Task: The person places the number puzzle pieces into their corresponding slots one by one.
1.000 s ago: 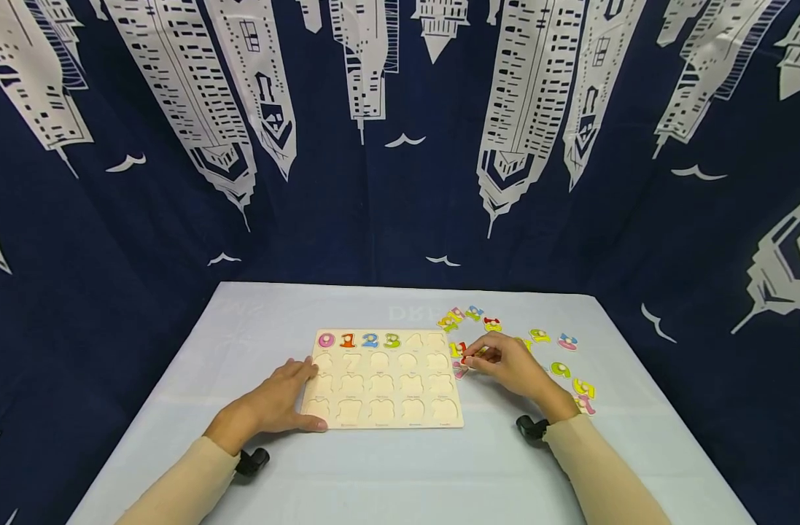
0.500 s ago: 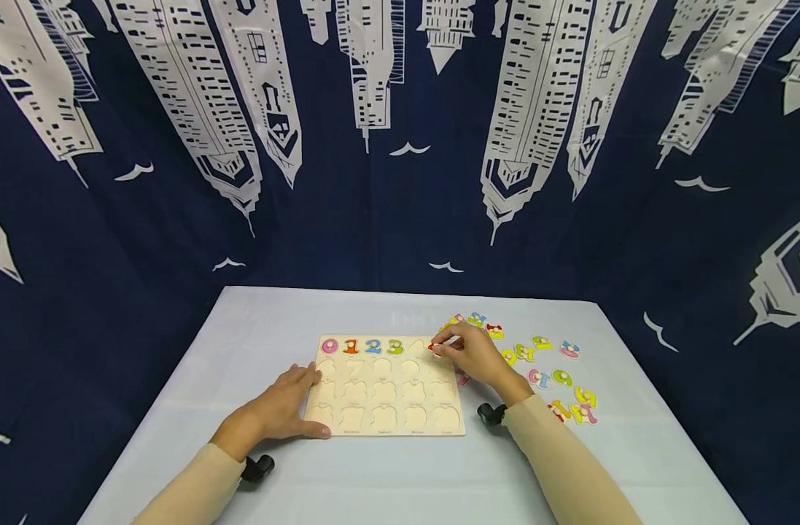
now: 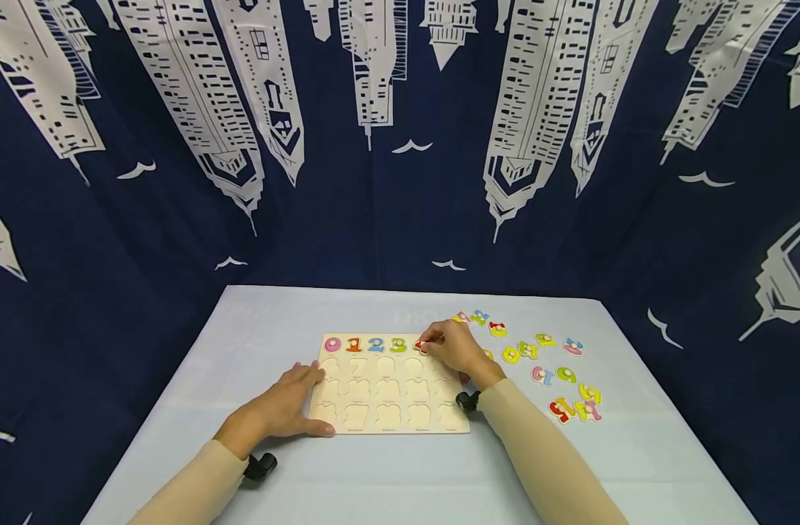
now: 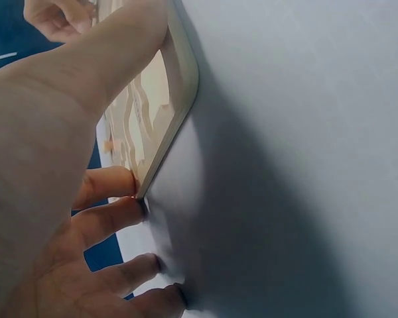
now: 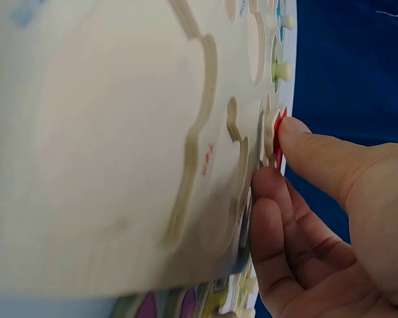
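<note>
A wooden number puzzle board (image 3: 372,399) lies on the white table, with 0, 1, 2 and a green 3 (image 3: 397,345) seated in its top row. My left hand (image 3: 278,401) rests spread at the board's left side, thumb at the near corner and fingertips along the edge. In the left wrist view those fingers (image 4: 113,222) reach the board's corner. My right hand (image 3: 455,346) pinches a red number piece (image 5: 279,136) over the recess beside the 3. The thumb (image 5: 318,149) presses on its front; the fingers hide most of its shape.
Loose number pieces lie scattered right of the board, among them a green one (image 3: 567,375), a blue and pink one (image 3: 573,346) and a red one (image 3: 560,410). A navy curtain (image 3: 373,219) with white building prints hangs behind the table's far edge.
My right hand has carried the red number piece from the loose pieces leftward to the top row, beside the 3. My left hand stays at the board's left edge.
</note>
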### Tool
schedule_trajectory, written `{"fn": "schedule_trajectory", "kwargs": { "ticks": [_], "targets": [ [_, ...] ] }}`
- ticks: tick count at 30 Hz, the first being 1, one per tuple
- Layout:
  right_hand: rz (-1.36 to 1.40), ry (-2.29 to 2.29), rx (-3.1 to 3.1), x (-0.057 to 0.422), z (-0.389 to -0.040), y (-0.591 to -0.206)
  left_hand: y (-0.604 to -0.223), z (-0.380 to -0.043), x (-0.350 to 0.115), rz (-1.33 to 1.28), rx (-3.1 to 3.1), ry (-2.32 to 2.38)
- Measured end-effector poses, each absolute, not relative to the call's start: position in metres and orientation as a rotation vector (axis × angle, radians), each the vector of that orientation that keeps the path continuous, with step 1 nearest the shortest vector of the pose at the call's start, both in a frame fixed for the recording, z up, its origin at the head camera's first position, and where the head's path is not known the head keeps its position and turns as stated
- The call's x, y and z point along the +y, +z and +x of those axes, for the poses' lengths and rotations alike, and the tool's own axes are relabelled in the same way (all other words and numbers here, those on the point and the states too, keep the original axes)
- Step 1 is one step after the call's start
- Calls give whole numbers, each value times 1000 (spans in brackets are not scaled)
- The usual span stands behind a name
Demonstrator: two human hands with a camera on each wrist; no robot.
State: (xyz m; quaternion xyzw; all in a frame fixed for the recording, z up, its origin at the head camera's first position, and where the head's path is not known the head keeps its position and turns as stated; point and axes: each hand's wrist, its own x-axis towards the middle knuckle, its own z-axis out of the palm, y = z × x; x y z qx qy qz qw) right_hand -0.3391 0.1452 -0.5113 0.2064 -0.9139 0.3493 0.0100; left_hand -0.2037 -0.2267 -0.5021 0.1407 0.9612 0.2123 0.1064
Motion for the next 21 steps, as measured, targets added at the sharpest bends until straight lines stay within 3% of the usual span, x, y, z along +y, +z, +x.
{"fn": "schedule_trajectory", "kwargs": {
  "ticks": [21],
  "targets": [
    [599, 1019, -2898, 132, -344, -512, -501, -204, -228, 408, 2828, 628]
  ]
}}
